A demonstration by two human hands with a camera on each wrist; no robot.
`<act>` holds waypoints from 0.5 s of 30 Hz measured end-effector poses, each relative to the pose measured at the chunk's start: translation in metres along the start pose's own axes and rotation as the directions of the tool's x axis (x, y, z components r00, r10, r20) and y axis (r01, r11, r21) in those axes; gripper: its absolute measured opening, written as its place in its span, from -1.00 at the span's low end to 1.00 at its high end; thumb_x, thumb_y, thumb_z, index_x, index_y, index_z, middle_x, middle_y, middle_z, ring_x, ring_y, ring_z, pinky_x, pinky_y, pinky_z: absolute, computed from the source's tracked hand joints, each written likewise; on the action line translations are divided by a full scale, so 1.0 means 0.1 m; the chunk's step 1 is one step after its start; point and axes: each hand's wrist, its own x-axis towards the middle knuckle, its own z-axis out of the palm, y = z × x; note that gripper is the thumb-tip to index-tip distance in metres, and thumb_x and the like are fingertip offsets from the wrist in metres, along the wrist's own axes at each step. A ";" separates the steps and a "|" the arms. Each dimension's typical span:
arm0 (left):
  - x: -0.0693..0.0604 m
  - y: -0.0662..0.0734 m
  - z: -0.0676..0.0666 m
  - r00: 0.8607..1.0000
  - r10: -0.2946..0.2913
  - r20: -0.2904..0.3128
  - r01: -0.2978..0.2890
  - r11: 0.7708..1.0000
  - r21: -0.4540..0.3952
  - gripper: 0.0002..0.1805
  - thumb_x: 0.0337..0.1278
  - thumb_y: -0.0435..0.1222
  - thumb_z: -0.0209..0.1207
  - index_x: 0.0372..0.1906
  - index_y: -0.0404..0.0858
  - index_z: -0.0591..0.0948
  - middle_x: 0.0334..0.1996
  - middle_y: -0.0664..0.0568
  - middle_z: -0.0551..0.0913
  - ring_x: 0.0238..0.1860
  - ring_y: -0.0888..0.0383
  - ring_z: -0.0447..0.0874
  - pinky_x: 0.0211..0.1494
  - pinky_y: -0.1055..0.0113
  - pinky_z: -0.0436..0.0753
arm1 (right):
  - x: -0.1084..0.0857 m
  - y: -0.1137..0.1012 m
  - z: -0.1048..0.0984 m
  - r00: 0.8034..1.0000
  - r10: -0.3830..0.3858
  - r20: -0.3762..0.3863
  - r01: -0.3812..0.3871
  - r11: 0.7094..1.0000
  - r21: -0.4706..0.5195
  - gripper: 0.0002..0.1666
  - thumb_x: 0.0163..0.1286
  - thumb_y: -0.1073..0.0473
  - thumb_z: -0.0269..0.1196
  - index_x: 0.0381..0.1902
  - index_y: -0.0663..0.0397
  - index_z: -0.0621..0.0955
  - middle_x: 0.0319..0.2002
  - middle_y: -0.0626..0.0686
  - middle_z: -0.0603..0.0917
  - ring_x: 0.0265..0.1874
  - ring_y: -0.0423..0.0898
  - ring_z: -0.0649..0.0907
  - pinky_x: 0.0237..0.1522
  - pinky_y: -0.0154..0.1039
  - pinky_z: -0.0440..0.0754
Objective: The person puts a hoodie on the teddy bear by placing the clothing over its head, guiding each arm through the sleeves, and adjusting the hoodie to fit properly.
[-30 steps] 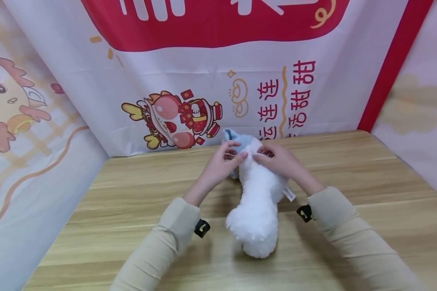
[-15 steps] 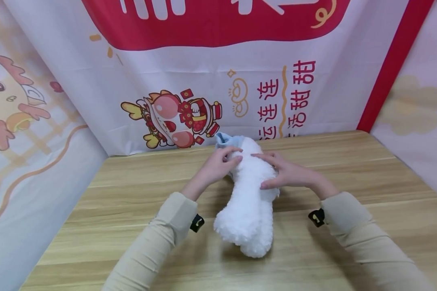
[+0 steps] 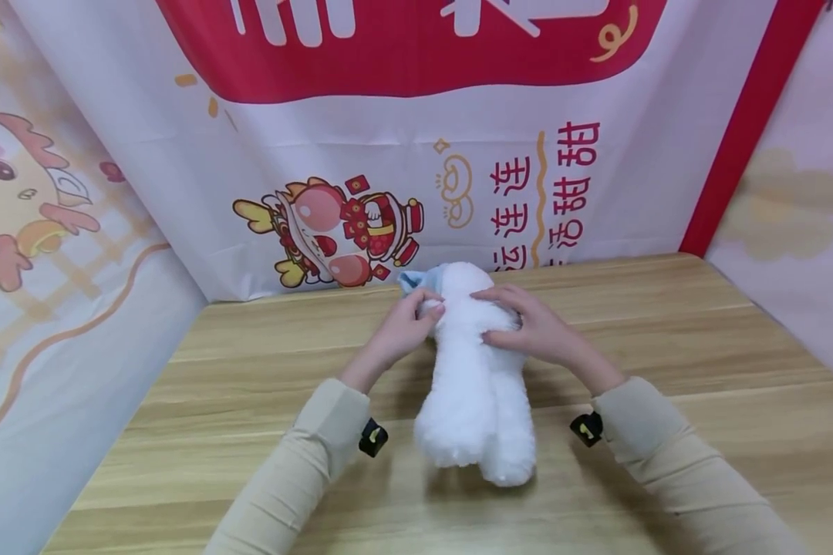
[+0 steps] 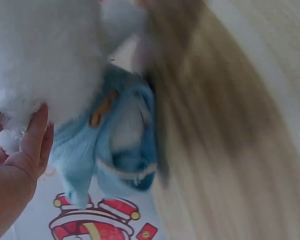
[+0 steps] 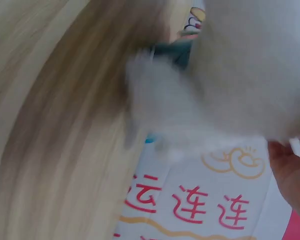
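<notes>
A white fluffy plush toy (image 3: 461, 378) lies across the middle of the wooden table, two long limbs pointing toward me. At its far end shows a light blue garment (image 3: 426, 279), which in the left wrist view has a brown toggle-like detail (image 4: 104, 108). My left hand (image 3: 404, 327) pinches the white fur on the toy's left side, thumb and fingers curled. On the other side my right hand (image 3: 537, 327) grips the toy between thumb and fingers. The toy's face is hidden. In the right wrist view the toy (image 5: 250, 75) is blurred and covers most of my right fingers.
The wooden table (image 3: 250, 416) ends at the back against a white and red printed cloth (image 3: 389, 116). Another printed cloth (image 3: 62, 324) hangs along the left side, and a pale one (image 3: 791, 231) on the right.
The plush toy has turned and shifted slightly left, with both limbs now side by side. My hands have moved apart from near its blue garment to either side of it. The white tag is out of sight.
</notes>
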 end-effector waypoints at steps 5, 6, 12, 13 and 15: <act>0.02 -0.07 0.05 0.999 -0.037 -0.011 0.037 0.997 0.061 -0.78 0.40 -0.25 -0.06 0.01 -0.25 0.45 -0.15 -0.17 0.53 -0.25 0.05 0.45 -0.25 0.36 0.44 | 0.05 -0.11 0.03 0.993 -0.115 0.017 0.116 0.990 -0.083 -0.46 0.14 0.15 0.39 0.12 -0.01 0.59 0.12 0.10 0.57 0.18 0.10 0.48 0.23 0.14 0.38; 0.02 -0.07 0.04 0.999 -0.052 -0.016 0.053 0.996 0.066 -0.76 0.42 -0.22 -0.08 0.01 -0.25 0.45 -0.15 -0.17 0.53 -0.24 0.04 0.46 -0.22 0.34 0.45 | 0.06 -0.13 0.03 0.992 -0.118 0.034 0.120 0.989 -0.082 -0.49 0.17 0.13 0.37 0.12 -0.02 0.60 0.12 0.09 0.58 0.13 0.07 0.50 0.18 0.08 0.43; 0.03 -0.02 -0.01 0.991 -0.131 -0.030 0.133 0.988 0.078 -0.51 0.44 0.04 -0.17 0.04 -0.30 0.46 0.03 -0.19 0.55 0.07 -0.06 0.51 0.11 0.09 0.51 | 0.09 -0.11 0.01 0.994 -0.036 0.101 0.026 0.994 0.107 -0.67 0.45 0.15 0.10 0.11 0.03 0.58 0.12 0.07 0.61 -0.06 -0.10 0.56 -0.02 -0.27 0.54; 0.04 0.00 -0.02 0.991 -0.131 -0.037 0.134 0.988 0.084 -0.49 0.43 0.06 -0.16 0.03 -0.30 0.45 0.04 -0.18 0.54 0.08 -0.07 0.51 0.13 0.08 0.51 | 0.10 -0.09 0.01 0.996 -0.013 0.090 0.002 0.992 0.127 -0.69 0.46 0.16 0.08 0.09 0.05 0.59 0.10 0.07 0.62 -0.05 -0.10 0.57 -0.02 -0.28 0.54; 0.05 0.05 -0.01 0.990 -0.130 -0.052 0.134 0.987 0.091 -0.47 0.39 0.13 -0.15 0.05 -0.26 0.44 0.07 -0.15 0.50 0.08 -0.06 0.49 0.13 0.07 0.51 | 0.12 -0.06 0.01 0.999 0.026 0.038 -0.031 0.990 0.134 -0.71 0.45 0.20 0.08 0.05 0.12 0.61 0.07 0.12 0.63 -0.01 -0.06 0.57 0.01 -0.25 0.55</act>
